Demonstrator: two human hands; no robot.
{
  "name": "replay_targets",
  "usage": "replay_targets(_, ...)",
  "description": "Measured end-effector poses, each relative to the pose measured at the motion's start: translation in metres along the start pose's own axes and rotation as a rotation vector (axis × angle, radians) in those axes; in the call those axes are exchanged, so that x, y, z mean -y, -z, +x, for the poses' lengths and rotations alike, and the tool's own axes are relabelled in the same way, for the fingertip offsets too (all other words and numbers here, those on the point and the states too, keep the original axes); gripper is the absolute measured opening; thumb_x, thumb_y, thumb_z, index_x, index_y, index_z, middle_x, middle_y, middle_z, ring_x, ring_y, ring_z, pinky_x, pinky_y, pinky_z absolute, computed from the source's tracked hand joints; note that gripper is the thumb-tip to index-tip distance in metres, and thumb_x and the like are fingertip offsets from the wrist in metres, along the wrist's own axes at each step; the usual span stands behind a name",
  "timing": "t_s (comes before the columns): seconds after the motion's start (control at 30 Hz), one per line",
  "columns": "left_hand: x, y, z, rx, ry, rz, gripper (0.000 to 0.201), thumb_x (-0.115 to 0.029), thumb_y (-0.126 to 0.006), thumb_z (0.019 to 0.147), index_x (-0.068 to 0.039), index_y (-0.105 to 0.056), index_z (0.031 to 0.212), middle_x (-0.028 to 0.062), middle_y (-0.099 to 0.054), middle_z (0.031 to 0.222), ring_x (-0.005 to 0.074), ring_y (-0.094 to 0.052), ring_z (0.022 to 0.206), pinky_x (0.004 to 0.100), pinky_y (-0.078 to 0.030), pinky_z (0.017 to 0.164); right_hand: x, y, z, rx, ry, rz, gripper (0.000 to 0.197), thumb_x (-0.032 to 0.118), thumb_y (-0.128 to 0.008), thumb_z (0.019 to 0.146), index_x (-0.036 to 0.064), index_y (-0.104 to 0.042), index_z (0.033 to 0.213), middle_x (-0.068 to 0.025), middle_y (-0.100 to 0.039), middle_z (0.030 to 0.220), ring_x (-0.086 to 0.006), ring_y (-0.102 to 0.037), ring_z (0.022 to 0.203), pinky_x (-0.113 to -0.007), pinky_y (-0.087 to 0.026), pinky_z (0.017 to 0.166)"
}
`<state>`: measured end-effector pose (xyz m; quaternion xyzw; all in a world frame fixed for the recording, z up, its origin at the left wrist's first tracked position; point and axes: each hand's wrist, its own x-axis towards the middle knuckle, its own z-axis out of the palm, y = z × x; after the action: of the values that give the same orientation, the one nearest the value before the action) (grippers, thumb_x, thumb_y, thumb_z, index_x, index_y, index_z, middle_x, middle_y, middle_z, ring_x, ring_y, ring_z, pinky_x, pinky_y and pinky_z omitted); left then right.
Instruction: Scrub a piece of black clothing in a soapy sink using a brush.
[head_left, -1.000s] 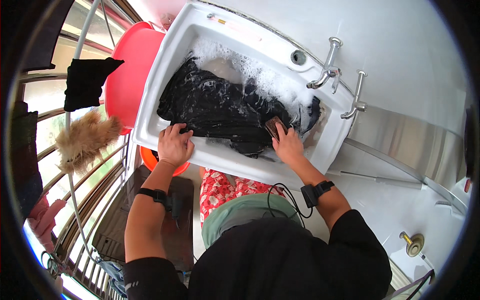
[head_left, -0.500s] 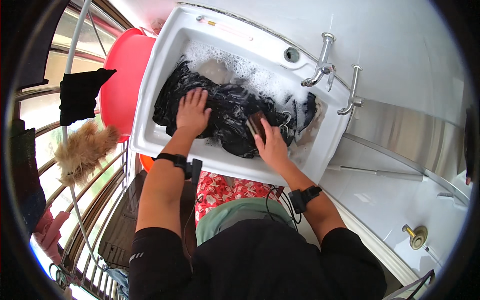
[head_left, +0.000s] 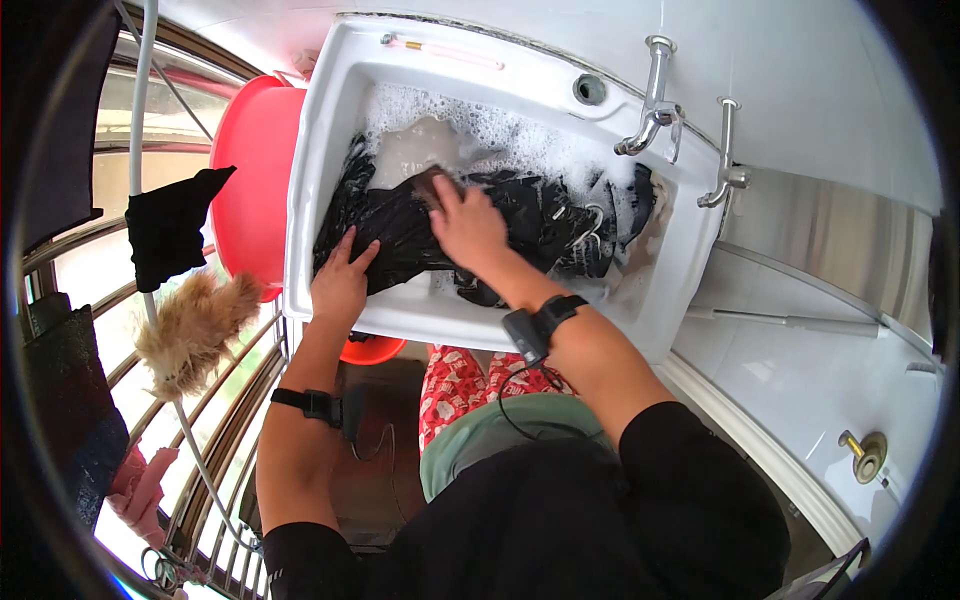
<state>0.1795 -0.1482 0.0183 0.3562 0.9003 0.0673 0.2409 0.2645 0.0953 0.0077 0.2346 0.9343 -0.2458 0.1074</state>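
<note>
A wet black garment (head_left: 515, 205) lies bunched in soapy water in the white sink (head_left: 480, 325). My left hand (head_left: 342, 287) presses on the garment's near left part, its fingers spread. In my right hand (head_left: 472, 230) is a brown scrubbing brush (head_left: 432, 188), held against the cloth near the middle of the sink. The fingers are slightly blurred, and the brush's underside is hidden. White cord-like loops (head_left: 592, 230) lie on the garment to the right of that hand. White suds (head_left: 520, 140) cover much of the water along the far side.
Two metal taps (head_left: 655, 110) (head_left: 725, 170) stick out from the wall at the back right. A pinkish stick (head_left: 450, 52) rests on the sink's back ledge, left of a round hole (head_left: 589, 89). A red basin (head_left: 255, 170) stands left; a fluffy duster (head_left: 195, 335) hangs nearer.
My right hand has moved left and away from me across the garment with the brush. My left hand has shifted left and nearer to the sink's front rim. The view has shifted slightly.
</note>
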Motion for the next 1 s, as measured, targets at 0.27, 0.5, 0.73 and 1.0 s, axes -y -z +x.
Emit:
replay_targets(0.27, -0.021, 0.002, 0.006, -0.035, 0.072, 0.082, 0.045, -0.012, -0.065, 0.088, -0.023, -0.07, 0.131, 0.0108, -0.048, 0.157, 0.0315, -0.055, 0.134, 0.0431, -0.051, 0.105, -0.118, 0.028, -0.032, -0.094, -0.216, -0.338, 0.062, 0.038, -0.062, 0.099, 0.0187, -0.042, 0.155, -0.0293, -0.058, 0.116, -0.045, -0.064, 0.098, -0.054, -0.055, 0.079)
replay_targets(0.5, -0.064, -0.011, -0.003, -0.036, -0.094, 0.046, 0.024, -0.021, -0.063, 0.092, -0.014, -0.075, 0.111, 0.0065, -0.064, 0.113, 0.0276, -0.061, 0.108, 0.0432, -0.05, 0.094, -0.015, 0.013, -0.073, -0.048, 0.081, 0.234, 0.059, 0.035, -0.062, 0.099, 0.0165, -0.043, 0.152, -0.0295, -0.057, 0.109, -0.0488, -0.064, 0.095, -0.056, -0.055, 0.081)
replay_targets(0.73, -0.007, 0.024, -0.028, -0.085, -0.292, 0.093, 0.017, -0.011, -0.059, 0.086, -0.013, -0.075, 0.09, 0.0054, -0.066, 0.094, 0.0266, -0.062, 0.1, 0.0427, -0.049, 0.096, -0.11, 0.019, -0.1, 0.014, 0.022, -0.203, 0.059, 0.037, -0.065, 0.097, 0.0182, -0.048, 0.151, -0.0226, -0.057, 0.105, -0.0413, -0.063, 0.091, -0.051, -0.055, 0.078)
replay_targets(1.0, -0.042, 0.066, -0.001, 0.21, -0.209, 0.025, 0.021, -0.006, -0.062, 0.087, -0.009, -0.074, 0.105, 0.0084, -0.068, 0.105, 0.0326, -0.064, 0.104, 0.0459, -0.054, 0.088, -0.121, 0.038, -0.11, -0.176, -0.148, -0.06, 0.058, 0.034, -0.063, 0.098, 0.0128, -0.046, 0.15, -0.0248, -0.056, 0.105, -0.0441, -0.063, 0.089, -0.053, -0.055, 0.075)
